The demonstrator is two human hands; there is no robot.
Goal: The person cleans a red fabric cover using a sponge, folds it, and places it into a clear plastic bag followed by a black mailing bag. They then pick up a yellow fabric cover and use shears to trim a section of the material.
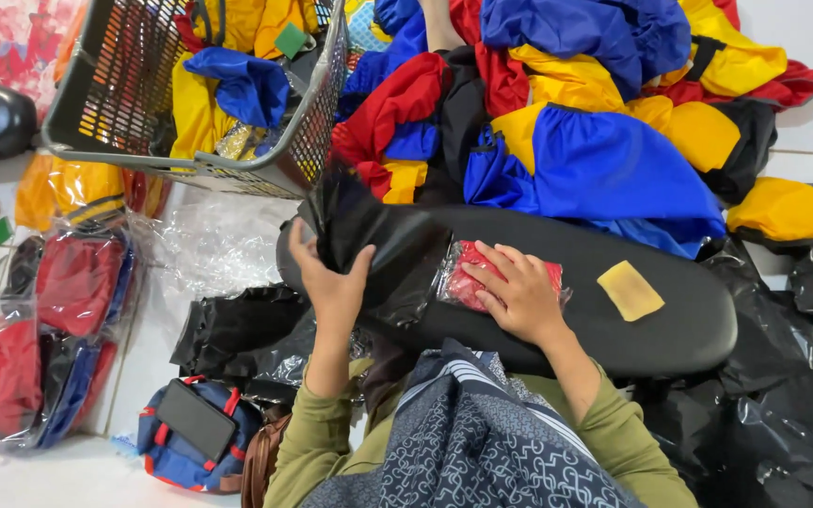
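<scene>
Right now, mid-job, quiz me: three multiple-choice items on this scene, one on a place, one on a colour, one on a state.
1. Where does the yellow pad lie?
A. on the black board
B. in the wire basket
C. on the phone

2. What colour is the wrapped packet under the right hand?
A. green
B. red
C. white

3. What is the left hand doing?
A. resting flat and empty
B. gripping a black plastic bag
C. holding scissors

Answers:
1 A: the pad sits on the black board, right of both hands.
2 B: red cloth shows through the clear wrap beside the fingers.
3 B: the hand is closed on the edge of the black plastic bag.
</scene>
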